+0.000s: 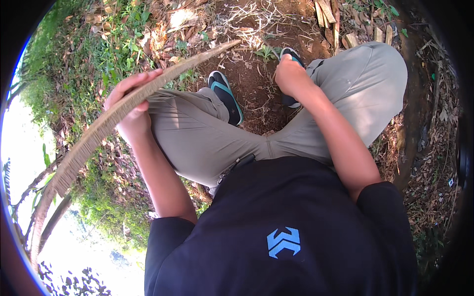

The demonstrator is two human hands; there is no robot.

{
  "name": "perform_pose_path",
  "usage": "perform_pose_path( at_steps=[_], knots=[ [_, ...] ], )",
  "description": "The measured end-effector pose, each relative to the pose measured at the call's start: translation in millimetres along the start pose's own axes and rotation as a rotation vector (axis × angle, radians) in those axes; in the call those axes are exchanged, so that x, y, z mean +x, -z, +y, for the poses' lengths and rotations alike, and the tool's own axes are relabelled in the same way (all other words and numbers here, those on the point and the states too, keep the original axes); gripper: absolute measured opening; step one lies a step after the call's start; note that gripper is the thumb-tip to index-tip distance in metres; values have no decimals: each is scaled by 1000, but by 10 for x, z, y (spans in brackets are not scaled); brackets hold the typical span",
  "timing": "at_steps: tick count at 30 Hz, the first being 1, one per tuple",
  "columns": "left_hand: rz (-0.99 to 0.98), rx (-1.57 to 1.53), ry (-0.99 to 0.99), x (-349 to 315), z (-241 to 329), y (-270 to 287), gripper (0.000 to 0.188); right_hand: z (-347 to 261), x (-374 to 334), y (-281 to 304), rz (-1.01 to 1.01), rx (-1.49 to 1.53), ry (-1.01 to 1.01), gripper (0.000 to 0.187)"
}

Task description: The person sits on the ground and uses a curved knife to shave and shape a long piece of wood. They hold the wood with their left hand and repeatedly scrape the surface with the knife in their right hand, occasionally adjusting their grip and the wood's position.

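Note:
A long, curved, brown dried palm frond [89, 143] with a comb-like fringe along one edge runs from the lower left up to a thin tip near the top middle. My left hand [132, 124] is closed round it, fingers over the far side, at about the height of my left knee. Closed in a fist with the thumb uppermost, my right hand [292, 79] is held beside my right shin, in front of the right shoe. Whatever it may grip is hidden. A gap separates this hand from the frond's tip.
I sit with knees apart, in grey trousers [197, 133] and dark shoes with teal trim [227, 96]. Bare brown soil [254, 89] with dry straw [252, 22] lies between my feet. Cut wood pieces [326, 12] are at the top right; green plants [123, 44] grow at left.

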State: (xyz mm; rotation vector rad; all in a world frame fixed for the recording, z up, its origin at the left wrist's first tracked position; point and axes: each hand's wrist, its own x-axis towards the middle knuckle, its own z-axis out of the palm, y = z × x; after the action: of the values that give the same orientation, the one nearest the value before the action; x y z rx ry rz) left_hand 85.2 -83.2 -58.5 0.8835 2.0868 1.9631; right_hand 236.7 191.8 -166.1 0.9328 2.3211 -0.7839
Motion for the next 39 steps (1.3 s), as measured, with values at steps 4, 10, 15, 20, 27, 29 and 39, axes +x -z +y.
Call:
perform_pose_path(
  at_steps=[4,10,15,20,27,29,39],
  knots=[
    [203,-9,4,51,-39,-18,67,255,519,-356,73,232,-111,34],
    [148,37,53,37,53,6,62,670,587,-581,-65,42,-2,36],
    [110,43,72,-50,103,37,57,370,138,-269,-279,94,-63,34],
    [140,32,66,-8,68,53,58,475,348,-470,117,137,-26,33],
    [166,54,79,-33,110,41,66,274,509,-570,-72,236,-259,24],
    [155,38,65,-20,93,45,67,198,482,-597,135,246,-137,24],
    [78,-40,16,-6,35,71,57,-892,86,452,-70,1025,76,22]
  ],
)
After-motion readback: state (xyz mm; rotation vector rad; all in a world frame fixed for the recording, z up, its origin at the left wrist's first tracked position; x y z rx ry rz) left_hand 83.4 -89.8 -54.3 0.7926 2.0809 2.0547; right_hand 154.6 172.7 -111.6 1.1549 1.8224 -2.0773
